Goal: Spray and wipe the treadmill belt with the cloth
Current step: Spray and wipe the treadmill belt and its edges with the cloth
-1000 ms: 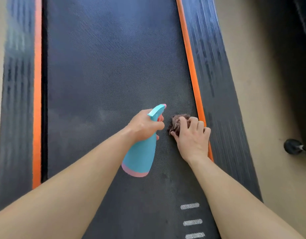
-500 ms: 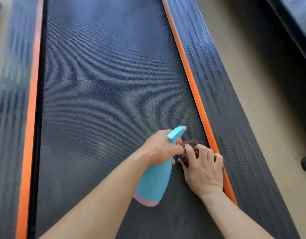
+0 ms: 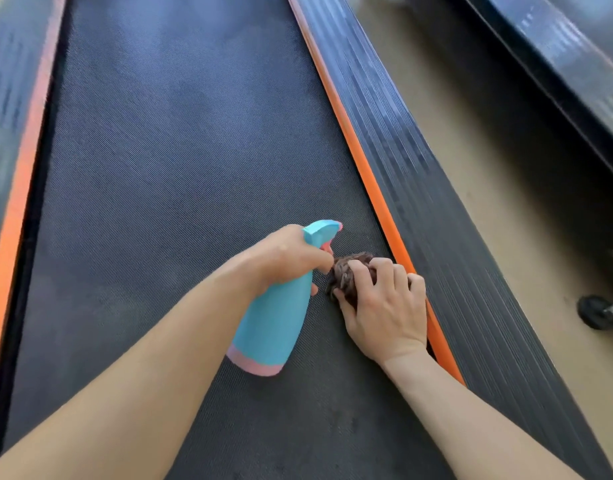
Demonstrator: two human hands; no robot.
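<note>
The dark textured treadmill belt point(image 3: 180, 174) fills the middle of the view. My left hand point(image 3: 284, 258) grips the neck of a turquoise spray bottle point(image 3: 274, 323) with a pink base, its nozzle pointing forward along the belt. Just to its right, my right hand point(image 3: 384, 310) holds a bunched brown cloth point(image 3: 346, 271) against the belt, close to the right orange strip. Most of the cloth is hidden under my fingers.
Orange strips point(image 3: 364, 161) and ribbed black side rails point(image 3: 436, 202) border the belt on both sides. Beige floor point(image 3: 506, 174) lies to the right, with another dark machine point(image 3: 557, 64) at the top right and a small black wheel point(image 3: 596, 311) near the right edge.
Both hands have stayed side by side with the bottle and the cloth near the right strip. The view has swung, so the treadmill now runs more diagonally.
</note>
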